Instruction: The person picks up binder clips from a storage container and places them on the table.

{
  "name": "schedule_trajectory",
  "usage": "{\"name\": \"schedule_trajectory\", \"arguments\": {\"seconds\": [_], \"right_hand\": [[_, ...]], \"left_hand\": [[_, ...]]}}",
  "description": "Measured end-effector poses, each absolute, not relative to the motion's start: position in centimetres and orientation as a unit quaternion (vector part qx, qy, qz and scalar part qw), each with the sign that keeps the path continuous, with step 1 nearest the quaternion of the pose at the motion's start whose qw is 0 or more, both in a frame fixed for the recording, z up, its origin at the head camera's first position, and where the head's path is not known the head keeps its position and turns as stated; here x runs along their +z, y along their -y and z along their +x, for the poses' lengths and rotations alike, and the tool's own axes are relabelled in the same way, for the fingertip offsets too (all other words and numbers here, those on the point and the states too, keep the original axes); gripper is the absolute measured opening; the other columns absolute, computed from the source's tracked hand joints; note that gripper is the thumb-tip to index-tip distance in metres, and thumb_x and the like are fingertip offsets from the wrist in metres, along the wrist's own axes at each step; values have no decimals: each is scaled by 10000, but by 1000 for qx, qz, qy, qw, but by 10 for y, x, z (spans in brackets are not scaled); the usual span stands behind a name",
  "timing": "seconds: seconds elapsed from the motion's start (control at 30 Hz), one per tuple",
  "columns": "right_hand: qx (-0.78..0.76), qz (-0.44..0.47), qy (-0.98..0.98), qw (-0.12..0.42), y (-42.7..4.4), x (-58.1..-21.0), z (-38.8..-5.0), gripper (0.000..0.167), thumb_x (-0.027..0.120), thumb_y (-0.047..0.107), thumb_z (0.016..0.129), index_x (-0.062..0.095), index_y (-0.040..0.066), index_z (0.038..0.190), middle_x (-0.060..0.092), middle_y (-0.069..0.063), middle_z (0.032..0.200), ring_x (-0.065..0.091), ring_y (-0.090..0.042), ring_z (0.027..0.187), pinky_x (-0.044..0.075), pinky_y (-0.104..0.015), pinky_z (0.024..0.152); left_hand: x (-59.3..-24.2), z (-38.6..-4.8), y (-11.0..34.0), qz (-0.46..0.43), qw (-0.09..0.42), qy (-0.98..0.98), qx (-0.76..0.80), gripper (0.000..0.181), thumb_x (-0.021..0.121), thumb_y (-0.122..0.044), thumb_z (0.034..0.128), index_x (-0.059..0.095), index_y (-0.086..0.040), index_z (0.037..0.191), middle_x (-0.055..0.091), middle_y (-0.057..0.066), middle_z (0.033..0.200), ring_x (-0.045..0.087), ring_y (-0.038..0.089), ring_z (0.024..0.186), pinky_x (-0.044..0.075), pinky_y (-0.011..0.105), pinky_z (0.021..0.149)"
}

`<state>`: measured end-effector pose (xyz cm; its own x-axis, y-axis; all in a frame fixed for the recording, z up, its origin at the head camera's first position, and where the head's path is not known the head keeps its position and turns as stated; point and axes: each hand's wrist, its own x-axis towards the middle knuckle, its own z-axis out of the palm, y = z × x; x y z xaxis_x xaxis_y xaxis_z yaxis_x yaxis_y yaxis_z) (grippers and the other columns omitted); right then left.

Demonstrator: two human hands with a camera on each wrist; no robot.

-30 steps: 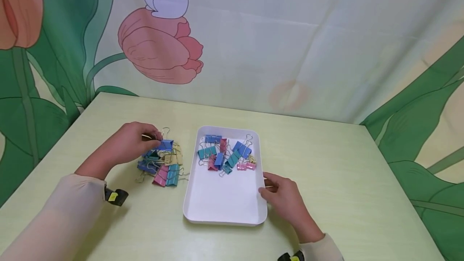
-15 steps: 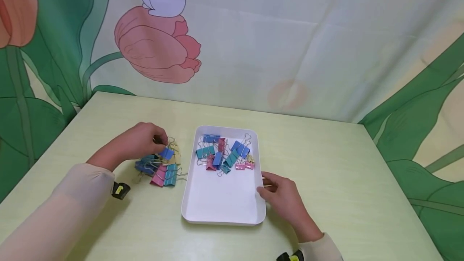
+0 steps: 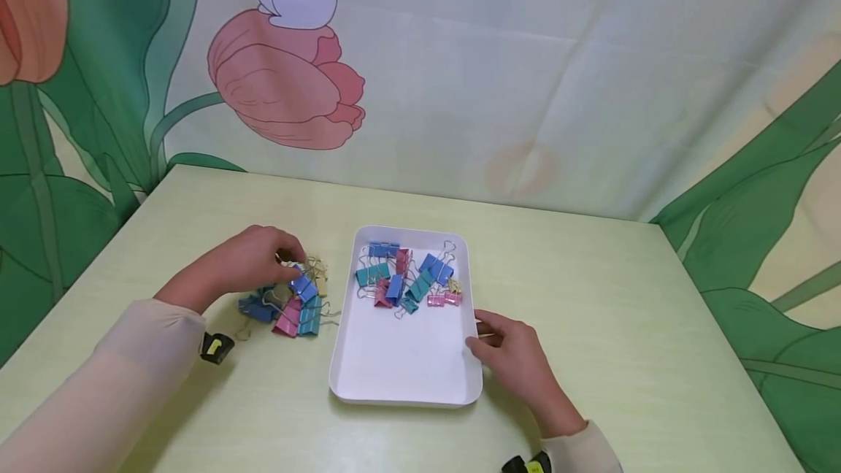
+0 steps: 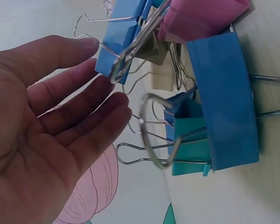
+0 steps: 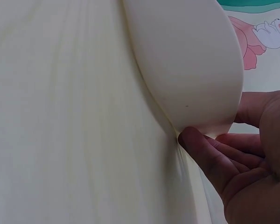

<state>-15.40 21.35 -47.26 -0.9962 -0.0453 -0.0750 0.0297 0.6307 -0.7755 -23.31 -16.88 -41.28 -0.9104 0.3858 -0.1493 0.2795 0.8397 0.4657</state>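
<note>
My left hand [image 3: 252, 260] is over the left-hand pile, pinching a blue binder clip [image 3: 304, 287] between thumb and index fingertip. In the left wrist view this blue clip [image 4: 119, 42] meets the thumb and index tips at its edge, while the other fingers spread loosely. A pink clip [image 3: 287, 317], a teal clip [image 3: 309, 318] and a dark blue clip [image 3: 258, 308] lie below it in the pile. My right hand [image 3: 515, 363] holds the right rim of a white tray [image 3: 407, 367], thumb on the rim. In the right wrist view the thumb [image 5: 200, 151] presses the tray's edge.
Inside the tray, several binder clips in blue, teal, red, pink and yellow lie toward the far end, among them a teal clip [image 3: 372, 275]. Gold clips [image 3: 318, 276] sit at the pile's far side. A printed curtain [image 3: 460, 93] hangs behind the pale table [image 3: 611, 312].
The left hand has shifted slightly right, and the blue clip has come lower and tilted over the pile. Dark blue clips in the pile have shifted left. The right hand keeps its hold.
</note>
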Motion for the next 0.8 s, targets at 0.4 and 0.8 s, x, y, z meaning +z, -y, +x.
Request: {"name": "schedule_trajectory", "arguments": {"seconds": [0.4, 0.8], "right_hand": [[-433, -8, -900, 40, -216, -475, -154, 443, 720, 115, 852, 625, 62, 1282, 722, -81, 1043, 703, -165, 875, 589, -298, 772], [-427, -7, -903, 42, -215, -476, -155, 441, 719, 129, 856, 627, 81, 1284, 719, -73, 1052, 701, -163, 879, 589, -299, 775]], "left_hand": [[-402, -222, 148, 165, 80, -956, 229, 395, 682, -290, 883, 643, -66, 1206, 645, 140, 1211, 583, 324, 1141, 507, 493, 968], [-402, -218, 131, 173, 53, -953, 243, 441, 678, -308, 892, 601, -82, 1263, 624, 133, 1214, 571, 317, 1138, 522, 481, 949]]}}
